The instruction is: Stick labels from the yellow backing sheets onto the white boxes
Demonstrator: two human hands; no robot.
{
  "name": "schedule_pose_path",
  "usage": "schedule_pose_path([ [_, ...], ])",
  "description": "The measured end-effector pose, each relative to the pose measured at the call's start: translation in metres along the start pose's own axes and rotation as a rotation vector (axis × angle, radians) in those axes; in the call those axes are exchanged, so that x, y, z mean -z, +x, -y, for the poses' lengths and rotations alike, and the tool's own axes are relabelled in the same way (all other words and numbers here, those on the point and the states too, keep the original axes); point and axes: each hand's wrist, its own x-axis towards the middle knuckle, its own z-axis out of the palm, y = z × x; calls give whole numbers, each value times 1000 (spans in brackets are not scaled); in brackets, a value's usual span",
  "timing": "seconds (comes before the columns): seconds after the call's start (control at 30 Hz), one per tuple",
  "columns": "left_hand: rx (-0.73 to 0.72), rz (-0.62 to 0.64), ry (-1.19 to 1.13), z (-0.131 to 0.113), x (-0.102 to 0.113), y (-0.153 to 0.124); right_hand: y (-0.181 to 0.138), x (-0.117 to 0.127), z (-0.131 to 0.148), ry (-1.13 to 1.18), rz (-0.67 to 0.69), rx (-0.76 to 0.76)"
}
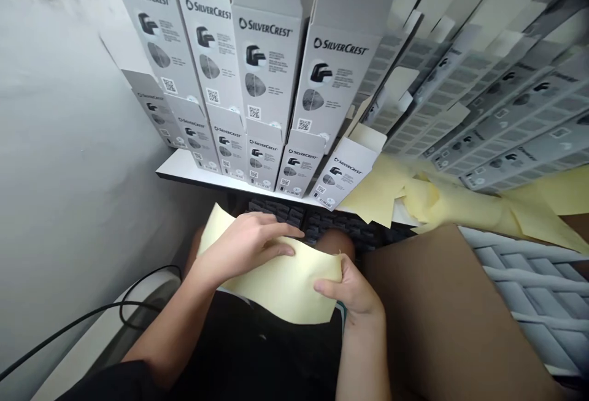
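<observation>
A curved sheet of pale yellow paper [280, 284] is held over my lap. My right hand [352, 287] grips its right end, the thumb on top and the fingers behind. My left hand [251, 241] lies across the sheet's upper left part, fingers stretched toward the right and thumb apart from them. The underside of the sheet is hidden. Beyond the hands, a small open SilverCrest box [343, 171] leans at the front edge of the white shelf [211, 177].
Several tall SilverCrest boxes [267, 57] stand behind a row of shorter ones. More open-flapped boxes fill the right. Crumpled yellow paper [464, 205] lies near a large brown cardboard box [442, 315] holding stacked grey-white pieces [534, 290]. A black cable [83, 315] runs at the left.
</observation>
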Motion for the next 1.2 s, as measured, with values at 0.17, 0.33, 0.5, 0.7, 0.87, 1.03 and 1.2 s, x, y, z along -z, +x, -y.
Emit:
schedule_pose_path([
  [0.17, -155, -347, 153, -6, -14, 1, -2, 8, -7, 55, -177, 121],
  [0.33, -138, -344, 19, -20, -23, -5, -8, 8, -8, 29, -91, 169],
  [0.5, -45, 18, -242, -12, -15, 4, -12, 11, 5, -71, -2, 186],
  [0.7, -194, 295, -189, -8, -11, 15, -21, 15, 32, -453, 2, 187],
  [0.87, -226, 180, -103, -11, -19, 18, -15, 1, 30, -634, 134, 213],
  [1.03, -200, -112, -136, -14, -34, 6, -5, -5, 26, -528, 130, 270],
  [1.2, -89, -203, -321, -27, -54, -15, -5, -11, 26, -618, -45, 383],
])
